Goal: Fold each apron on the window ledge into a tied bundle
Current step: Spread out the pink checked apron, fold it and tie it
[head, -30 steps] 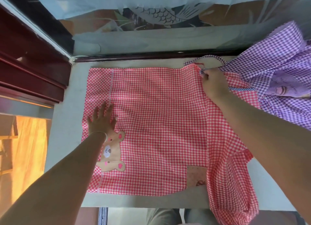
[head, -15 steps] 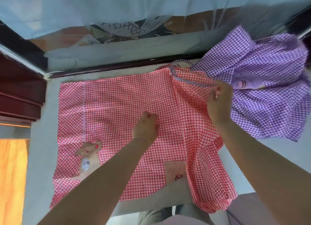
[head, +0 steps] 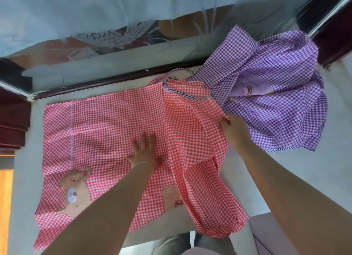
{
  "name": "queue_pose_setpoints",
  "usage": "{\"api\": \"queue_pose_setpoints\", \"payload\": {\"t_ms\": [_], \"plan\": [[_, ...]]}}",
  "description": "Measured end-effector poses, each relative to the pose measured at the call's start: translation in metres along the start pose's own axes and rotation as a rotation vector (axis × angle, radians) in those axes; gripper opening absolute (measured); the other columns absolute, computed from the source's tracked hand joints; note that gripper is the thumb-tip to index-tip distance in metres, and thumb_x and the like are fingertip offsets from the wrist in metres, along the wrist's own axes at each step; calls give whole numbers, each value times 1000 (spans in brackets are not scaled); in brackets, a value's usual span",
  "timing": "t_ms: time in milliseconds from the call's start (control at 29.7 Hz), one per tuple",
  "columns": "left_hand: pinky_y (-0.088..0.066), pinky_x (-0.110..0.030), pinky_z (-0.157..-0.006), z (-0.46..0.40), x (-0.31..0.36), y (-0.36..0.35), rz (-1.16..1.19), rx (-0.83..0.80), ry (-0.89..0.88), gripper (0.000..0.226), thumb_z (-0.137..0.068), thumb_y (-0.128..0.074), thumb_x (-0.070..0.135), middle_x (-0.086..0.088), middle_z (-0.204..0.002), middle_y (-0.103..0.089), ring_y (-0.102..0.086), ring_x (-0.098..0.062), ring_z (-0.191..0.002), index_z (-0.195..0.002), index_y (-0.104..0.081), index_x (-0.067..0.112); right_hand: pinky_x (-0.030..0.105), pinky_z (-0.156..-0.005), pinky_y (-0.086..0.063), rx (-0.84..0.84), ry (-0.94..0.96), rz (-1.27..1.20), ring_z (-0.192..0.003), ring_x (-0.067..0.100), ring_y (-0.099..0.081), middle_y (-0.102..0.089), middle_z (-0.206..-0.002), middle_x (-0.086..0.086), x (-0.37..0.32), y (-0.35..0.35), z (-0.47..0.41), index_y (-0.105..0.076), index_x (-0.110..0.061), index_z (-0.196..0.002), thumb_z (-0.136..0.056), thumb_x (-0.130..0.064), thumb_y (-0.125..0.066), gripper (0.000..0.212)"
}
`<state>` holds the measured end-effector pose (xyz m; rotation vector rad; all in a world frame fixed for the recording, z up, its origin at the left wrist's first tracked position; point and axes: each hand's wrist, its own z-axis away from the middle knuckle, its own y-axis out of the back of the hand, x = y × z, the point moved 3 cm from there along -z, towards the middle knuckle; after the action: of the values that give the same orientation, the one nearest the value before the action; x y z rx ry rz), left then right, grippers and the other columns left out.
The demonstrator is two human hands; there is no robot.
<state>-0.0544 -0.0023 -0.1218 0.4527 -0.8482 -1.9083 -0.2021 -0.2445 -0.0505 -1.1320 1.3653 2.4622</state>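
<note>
Red apron (head: 106,132): spread on ledge (head: 22,188), right part lifted.
Left hand (head: 145,152): flat, fingers straight, pressing apron's middle.
Right hand (head: 235,133): pinching raised fold.
Purple apron (head: 276,117): crumpled, ledge's far right corner.

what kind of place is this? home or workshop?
Most likely a home: a pale grey window ledge below a frosted window pane etched with a fish, dark red wooden framing, and household red-and-white and purple-and-white gingham aprons spread on it.

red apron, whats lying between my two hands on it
In the head view, a raised fold of the red apron runs between the flat left hand and the right hand pinching its edge.
</note>
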Motion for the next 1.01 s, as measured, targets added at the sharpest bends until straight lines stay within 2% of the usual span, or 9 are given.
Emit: {"api": "queue_pose_setpoints", "payload": {"t_ms": [101,269,370,437,538,639,807,908,1008], "plan": [[-21,-71,-106,-1,-2,2,15,-4,23,99,-85,-55,60,6,-158,24,16,-35,-145,-148,17,37,28,-62,-33,433,83,-88,-70,7,-50,-60,-85,-5,-2,43,11,-61,-9,-110,-99,-15,-42,22],[-21,-71,-106,-6,-3,2,10,-19,55,102,-82,-56,65,8,-158,22,15,-33,-146,-149,16,37,8,-61,-31,1004,-176,-602,-66,-13,-46,-49,-79,-5,53,110,28,-50,-16,-84,-95,-13,-33,21],[-21,-70,-107,-7,1,1,2,-18,48,102,-82,-57,63,7,-158,22,15,-34,-145,-149,16,37,25,-59,-38,730,-648,-698,-77,23,-58,-60,-116,28,117,97,36,-56,8,-115,-97,-11,-35,34],[-20,-67,-110,-9,-2,-1,-18,-16,39,102,-82,-55,64,5,-158,23,16,-34,-145,-149,18,36,32,-72,-48,477,-813,-752,-72,24,-58,-54,-130,28,142,82,41,-50,8,-127,-98,-16,-39,39],[-18,-61,-114,-16,-8,-5,-79,-7,9,105,-80,-52,69,-1,-158,22,15,-34,-145,-148,20,33,43,-92,-47,464,-896,-555,-110,36,-59,-55,-131,23,140,77,45,-50,3,-129,-95,-20,-50,41],[-19,-58,-115,-16,-10,-5,-90,15,12,106,-79,-54,69,-1,-159,20,14,-33,-146,-149,18,33,41,-101,-40,642,-645,-224,-124,33,-48,-50,-136,17,108,95,37,-47,-4,-134,-91,-17,-57,45],[-19,-62,-113,-6,3,1,-70,40,47,105,-80,-61,62,2,-160,16,9,-35,-146,-151,11,33,39,-102,-37,432,-54,-6,-128,26,-43,-47,-139,10,57,104,-22,-44,-11,-136,-95,-43,-50,52],[-15,-61,-114,-7,7,3,-97,58,63,105,-79,-62,62,0,-160,13,5,-36,-147,-151,9,32,47,-110,-33,238,-186,-188,-138,33,-33,-31,-151,14,44,98,-59,-21,-10,-148,-88,-63,-49,85],[-16,-57,-116,-10,9,2,-120,46,76,106,-80,-62,61,-2,-160,14,5,-37,-146,-152,9,29,36,-100,-44,25,-440,-471,-130,31,-44,-43,-142,11,49,94,-77,-23,-6,-147,-85,-44,-66,85]]}}
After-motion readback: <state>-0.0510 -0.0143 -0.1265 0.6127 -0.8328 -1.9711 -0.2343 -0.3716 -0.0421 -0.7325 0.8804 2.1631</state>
